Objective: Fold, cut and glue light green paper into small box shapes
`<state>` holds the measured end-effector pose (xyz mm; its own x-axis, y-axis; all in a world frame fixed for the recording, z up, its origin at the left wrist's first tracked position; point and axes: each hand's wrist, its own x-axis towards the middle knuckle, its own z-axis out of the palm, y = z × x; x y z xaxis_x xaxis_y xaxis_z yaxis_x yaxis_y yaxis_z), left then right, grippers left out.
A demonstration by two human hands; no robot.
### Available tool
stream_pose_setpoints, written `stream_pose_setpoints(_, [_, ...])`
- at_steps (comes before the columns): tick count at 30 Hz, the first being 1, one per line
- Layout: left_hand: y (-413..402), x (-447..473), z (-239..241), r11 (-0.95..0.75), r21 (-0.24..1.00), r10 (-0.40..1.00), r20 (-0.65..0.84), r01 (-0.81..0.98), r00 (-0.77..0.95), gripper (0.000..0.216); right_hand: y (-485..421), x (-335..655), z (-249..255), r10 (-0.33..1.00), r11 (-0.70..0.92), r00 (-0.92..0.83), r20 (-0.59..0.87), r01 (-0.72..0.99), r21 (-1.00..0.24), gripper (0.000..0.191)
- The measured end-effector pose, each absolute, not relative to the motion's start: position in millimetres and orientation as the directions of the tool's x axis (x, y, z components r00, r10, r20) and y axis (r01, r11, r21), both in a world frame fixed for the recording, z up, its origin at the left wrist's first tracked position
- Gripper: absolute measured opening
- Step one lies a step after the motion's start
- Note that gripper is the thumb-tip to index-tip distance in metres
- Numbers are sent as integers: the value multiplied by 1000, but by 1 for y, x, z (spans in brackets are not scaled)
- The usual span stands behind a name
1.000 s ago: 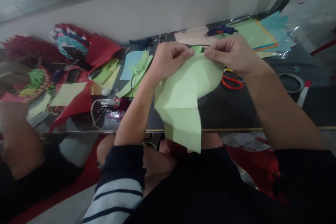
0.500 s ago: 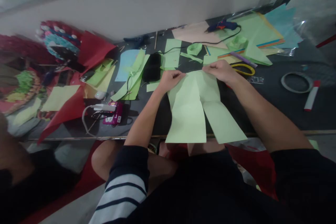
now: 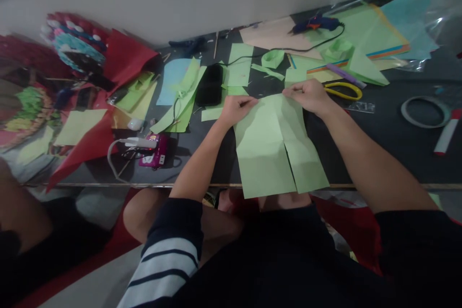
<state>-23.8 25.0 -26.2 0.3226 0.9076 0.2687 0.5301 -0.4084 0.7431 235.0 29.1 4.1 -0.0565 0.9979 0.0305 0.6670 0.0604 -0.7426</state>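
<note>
A creased sheet of light green paper [image 3: 263,154] spans the space between my hands, with a slit running up from its near edge. Its lower end overhangs the table's front edge. My left hand [image 3: 237,108] pinches the far left corner between thumb and fingers. At the far right corner, my right hand [image 3: 306,96] is closed on the same sheet. Yellow-handled scissors [image 3: 344,90] lie just right of my right hand, their blades mostly hidden. Beyond my left hand rests a black phone [image 3: 210,85].
Behind the sheet lie a blue glue gun [image 3: 315,24], green paper scraps [image 3: 272,58] and a purple stick [image 3: 345,75]. A tape roll [image 3: 425,111] and a white marker [image 3: 447,134] are at right. A magenta power adapter [image 3: 154,151] stands left. Another person's arm [image 3: 21,202] shows at far left.
The two flaps at the sheet's near end have come closer together, narrowing the slit. Both hands keep their hold on the far corners. The view has shifted slightly.
</note>
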Motion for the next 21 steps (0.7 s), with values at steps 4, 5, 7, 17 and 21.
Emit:
stream_pose_setpoints(4, [25, -25, -28, -374, 743, 926, 265, 555, 270, 26, 31, 236, 0, 998, 61, -20, 63, 668, -742, 23])
stream_pose_setpoints(5, [25, -26, -27, -362, 747, 931, 262, 558, 253, 26, 31, 236, 0, 997, 57, -1, 75, 653, -755, 23])
stream_pose_setpoints(7, [24, -26, -25, -342, 760, 939, 257, 553, 229, 25, 30, 234, 0, 996, 29, 51, 72, 579, -815, 23])
stream_pose_setpoints(17, [24, -32, -19, -284, 884, 959, 262, 372, 108, 46, -8, 219, 10, 948, -316, 53, -313, 97, -944, 33])
stream_pose_setpoints(21, [28, -40, -20, 13, 996, 997, -19, 86, 72, 59, -6, 223, 4, 977, -47, 207, 52, 447, -893, 59])
